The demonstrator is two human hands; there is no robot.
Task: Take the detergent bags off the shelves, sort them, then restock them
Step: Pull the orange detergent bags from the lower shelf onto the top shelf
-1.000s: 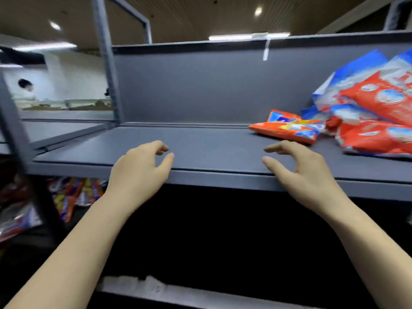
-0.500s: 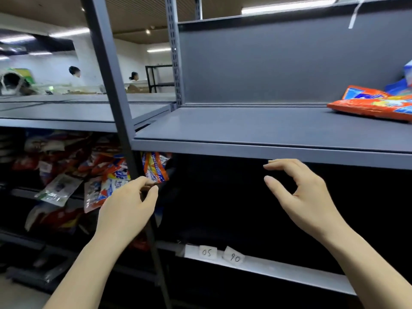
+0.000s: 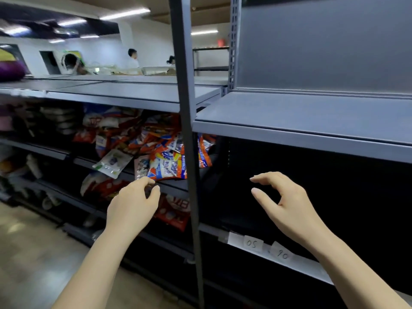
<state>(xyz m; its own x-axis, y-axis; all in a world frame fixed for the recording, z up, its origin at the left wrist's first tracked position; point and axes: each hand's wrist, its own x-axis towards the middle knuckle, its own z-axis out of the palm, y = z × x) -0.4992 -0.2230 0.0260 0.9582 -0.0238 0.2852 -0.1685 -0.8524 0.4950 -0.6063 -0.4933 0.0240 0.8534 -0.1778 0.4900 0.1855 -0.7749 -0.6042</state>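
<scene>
Head view shows your left hand [image 3: 131,204] reaching, fingers loosely curled and holding nothing, just below the heaped detergent bags [image 3: 166,166] (evidently to take one), while your right hand [image 3: 287,204] hovers empty, well apart, before the dark bay.

Left hand [image 3: 131,204] near heaped detergent bags [image 3: 166,167], right hand [image 3: 287,208] empty, grey shelves [image 3: 301,134]
</scene>
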